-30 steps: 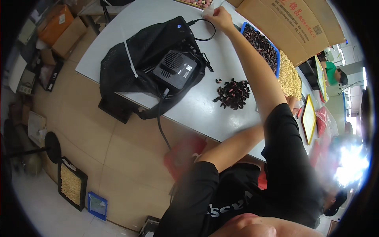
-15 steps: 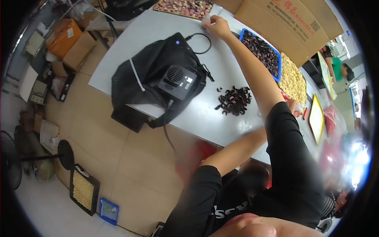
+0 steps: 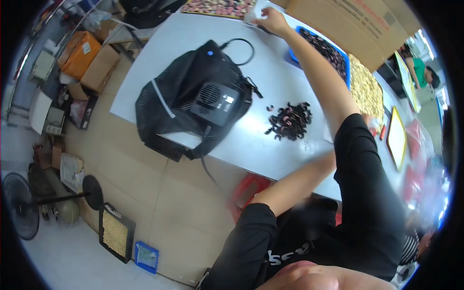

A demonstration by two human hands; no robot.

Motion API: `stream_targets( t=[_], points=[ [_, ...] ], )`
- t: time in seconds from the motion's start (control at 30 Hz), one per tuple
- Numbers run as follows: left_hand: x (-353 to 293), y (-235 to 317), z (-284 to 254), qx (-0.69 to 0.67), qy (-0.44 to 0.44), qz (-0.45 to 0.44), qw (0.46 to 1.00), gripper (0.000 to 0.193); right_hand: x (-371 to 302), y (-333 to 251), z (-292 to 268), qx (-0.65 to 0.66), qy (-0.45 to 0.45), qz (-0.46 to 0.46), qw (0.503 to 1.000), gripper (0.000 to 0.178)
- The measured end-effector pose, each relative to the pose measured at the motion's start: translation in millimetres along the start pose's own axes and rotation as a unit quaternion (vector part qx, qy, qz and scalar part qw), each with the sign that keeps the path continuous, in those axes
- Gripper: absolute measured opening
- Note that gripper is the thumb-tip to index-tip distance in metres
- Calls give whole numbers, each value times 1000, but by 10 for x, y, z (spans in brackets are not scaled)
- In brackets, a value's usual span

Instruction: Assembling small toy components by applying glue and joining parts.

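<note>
White scrap [image 3: 250,18], long axis indistinct, touches the right hand [image 3: 273,21]; left hand [image 3: 369,119] apart, both grips unclear.

Table [image 3: 278,72] with black bag [image 3: 186,79], apparently curved pieces [image 3: 291,121]

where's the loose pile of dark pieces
In the head view, the pile lies right of centre on the table, between the black bag and the right forearm.
</note>
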State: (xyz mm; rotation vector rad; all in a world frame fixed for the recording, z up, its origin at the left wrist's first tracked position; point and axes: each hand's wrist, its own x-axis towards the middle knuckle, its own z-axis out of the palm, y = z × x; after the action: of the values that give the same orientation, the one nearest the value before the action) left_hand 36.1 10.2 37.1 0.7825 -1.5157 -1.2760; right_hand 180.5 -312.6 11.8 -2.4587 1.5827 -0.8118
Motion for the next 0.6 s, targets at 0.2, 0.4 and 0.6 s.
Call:
stream_targets(
  t=[0.2,0.4,0.6],
  points=[
    [150,-471,138,28,50,145,988,35,-219,-278,-1908,12,0,-179,984,29],
    [140,-283,30,-38,67,63,995,35,-2024,-415,-3872,-68,43,-212,974,24],
    [39,-299,91,-56,48,59,996,31,-4183,483,-3576,-24,131,162,978,21]
  ],
)
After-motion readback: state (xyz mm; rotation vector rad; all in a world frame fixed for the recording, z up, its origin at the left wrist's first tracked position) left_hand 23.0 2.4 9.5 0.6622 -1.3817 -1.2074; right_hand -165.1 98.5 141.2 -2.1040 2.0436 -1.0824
